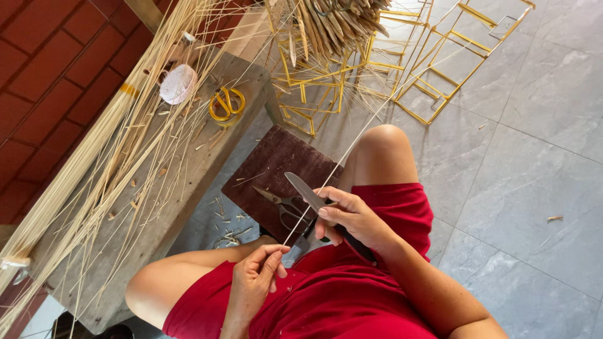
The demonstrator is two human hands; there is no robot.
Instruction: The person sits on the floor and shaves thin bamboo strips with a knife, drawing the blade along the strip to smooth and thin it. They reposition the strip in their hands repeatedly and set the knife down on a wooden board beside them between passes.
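My right hand [352,218] grips a knife [305,191] whose grey blade points up and left, its edge laid against a thin pale bamboo strip [352,141]. The strip runs from my left hand [256,275], which pinches its lower end between thumb and fingers, up and right past my knee toward the yellow frames. Both hands sit above my lap in red shorts. Grey scissors [284,206] lie on a dark brown board [276,164] just left of the knife.
A long wooden bench [182,182] on the left carries a bundle of bamboo strips [81,163], yellow-handled scissors [226,103] and a small white woven disc [178,83]. Yellow wire frames [440,69] lie on grey floor tiles at the top. Shavings scatter below the board.
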